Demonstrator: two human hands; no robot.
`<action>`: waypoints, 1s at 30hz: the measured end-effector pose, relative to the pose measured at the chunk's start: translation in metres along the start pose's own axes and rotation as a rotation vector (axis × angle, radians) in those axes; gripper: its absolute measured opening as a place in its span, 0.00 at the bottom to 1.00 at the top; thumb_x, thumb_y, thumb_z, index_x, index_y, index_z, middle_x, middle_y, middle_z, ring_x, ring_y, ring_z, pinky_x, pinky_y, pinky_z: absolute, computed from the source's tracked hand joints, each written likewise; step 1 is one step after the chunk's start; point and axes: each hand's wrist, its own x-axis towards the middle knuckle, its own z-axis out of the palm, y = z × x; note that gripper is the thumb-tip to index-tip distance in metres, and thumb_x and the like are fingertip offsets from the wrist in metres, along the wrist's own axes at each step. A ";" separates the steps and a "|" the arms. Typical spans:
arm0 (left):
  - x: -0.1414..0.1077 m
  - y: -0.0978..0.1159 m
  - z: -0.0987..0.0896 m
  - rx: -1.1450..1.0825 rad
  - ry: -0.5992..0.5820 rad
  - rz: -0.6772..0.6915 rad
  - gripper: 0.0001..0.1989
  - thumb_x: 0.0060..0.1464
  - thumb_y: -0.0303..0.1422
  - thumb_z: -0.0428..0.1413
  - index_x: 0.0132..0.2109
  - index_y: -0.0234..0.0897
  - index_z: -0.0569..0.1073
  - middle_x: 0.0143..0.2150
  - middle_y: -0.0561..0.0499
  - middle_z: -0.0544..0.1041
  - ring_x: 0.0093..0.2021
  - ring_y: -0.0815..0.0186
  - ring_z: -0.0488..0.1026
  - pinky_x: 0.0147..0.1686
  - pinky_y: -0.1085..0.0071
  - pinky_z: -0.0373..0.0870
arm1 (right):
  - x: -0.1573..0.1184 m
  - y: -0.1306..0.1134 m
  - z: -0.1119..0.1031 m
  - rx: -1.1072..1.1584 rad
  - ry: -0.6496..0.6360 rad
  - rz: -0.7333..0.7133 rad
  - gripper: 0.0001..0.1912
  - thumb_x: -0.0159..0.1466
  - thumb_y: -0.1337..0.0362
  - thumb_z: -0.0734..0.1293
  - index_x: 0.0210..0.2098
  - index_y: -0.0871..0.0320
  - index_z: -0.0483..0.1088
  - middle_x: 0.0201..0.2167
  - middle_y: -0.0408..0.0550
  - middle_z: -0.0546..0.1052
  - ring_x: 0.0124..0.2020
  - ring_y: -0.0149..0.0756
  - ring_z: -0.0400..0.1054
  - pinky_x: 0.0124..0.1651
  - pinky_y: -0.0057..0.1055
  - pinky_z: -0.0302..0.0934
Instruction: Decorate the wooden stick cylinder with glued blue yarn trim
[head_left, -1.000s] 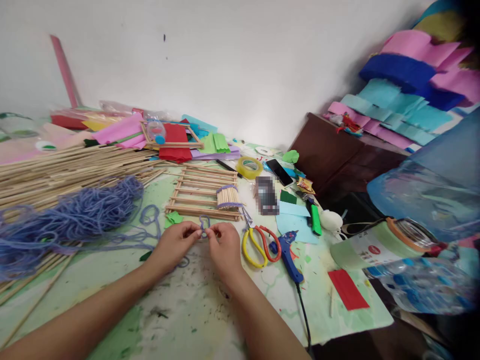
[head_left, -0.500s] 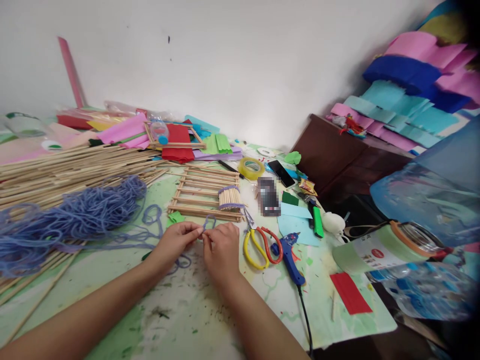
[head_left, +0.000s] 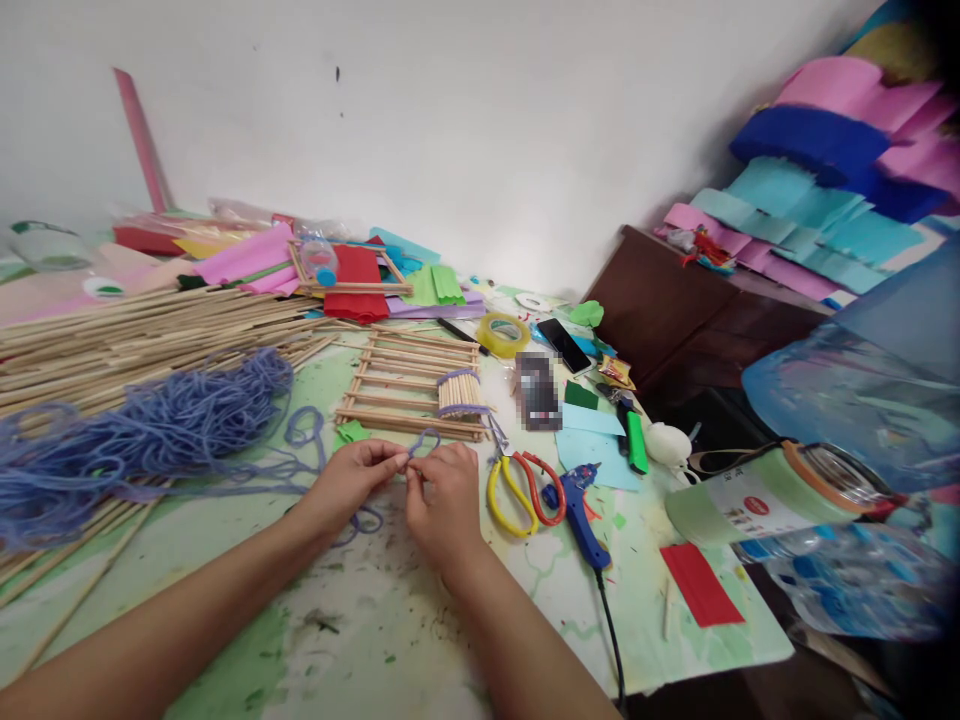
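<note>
Blue-purple yarn (head_left: 425, 439) forms a small loop between my hands. My left hand (head_left: 361, 480) pinches it with thumb and forefinger. Close beside it, fingertips almost touching, my right hand (head_left: 444, 495) is closed on the same strand. From my hands the yarn trails left to a big tangled heap of yarn (head_left: 202, 430). Just beyond my fingers lies a frame of wooden sticks (head_left: 397, 383). On its right side rests a small panel of short sticks (head_left: 460, 393) with yarn along two edges. Scissors (head_left: 517, 490) with one yellow and one red handle lie right of my right hand.
A blue glue gun (head_left: 581, 515) with a black cord lies right of the scissors. Long wooden sticks (head_left: 135, 335) cover the left side. Clear tape (head_left: 502, 335), a phone (head_left: 565, 346) and coloured paper are farther back. A green tumbler (head_left: 742, 505) stands near the right edge.
The yarn loop above my fingertips looks slightly wider and leans more to the right. Both hands stay in nearly the same place, still pinching.
</note>
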 end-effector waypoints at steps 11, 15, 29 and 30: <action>0.000 -0.004 0.004 -0.034 -0.004 -0.036 0.17 0.41 0.43 0.60 0.33 0.33 0.73 0.17 0.60 0.64 0.17 0.75 0.54 0.18 0.78 0.48 | 0.008 0.007 0.005 0.227 0.015 0.257 0.05 0.55 0.67 0.64 0.24 0.59 0.70 0.25 0.46 0.73 0.33 0.37 0.63 0.39 0.32 0.54; -0.001 -0.002 0.005 0.027 -0.010 -0.007 0.15 0.41 0.42 0.59 0.32 0.33 0.74 0.22 0.56 0.71 0.22 0.71 0.63 0.23 0.75 0.58 | 0.007 0.008 0.009 0.275 0.044 0.316 0.06 0.54 0.67 0.63 0.22 0.59 0.68 0.24 0.45 0.71 0.32 0.36 0.63 0.38 0.31 0.54; -0.003 0.004 0.007 0.200 -0.014 0.042 0.14 0.43 0.43 0.55 0.29 0.35 0.71 0.26 0.52 0.72 0.28 0.65 0.66 0.29 0.71 0.62 | 0.011 0.006 0.002 0.780 0.011 0.547 0.10 0.51 0.60 0.59 0.17 0.58 0.59 0.17 0.38 0.57 0.23 0.29 0.50 0.28 0.26 0.47; -0.003 0.004 0.007 0.202 -0.017 0.046 0.14 0.43 0.43 0.55 0.29 0.35 0.71 0.25 0.52 0.71 0.27 0.65 0.66 0.28 0.71 0.62 | 0.011 0.005 0.002 0.769 0.011 0.547 0.10 0.51 0.61 0.59 0.17 0.57 0.58 0.16 0.38 0.56 0.23 0.29 0.50 0.27 0.26 0.47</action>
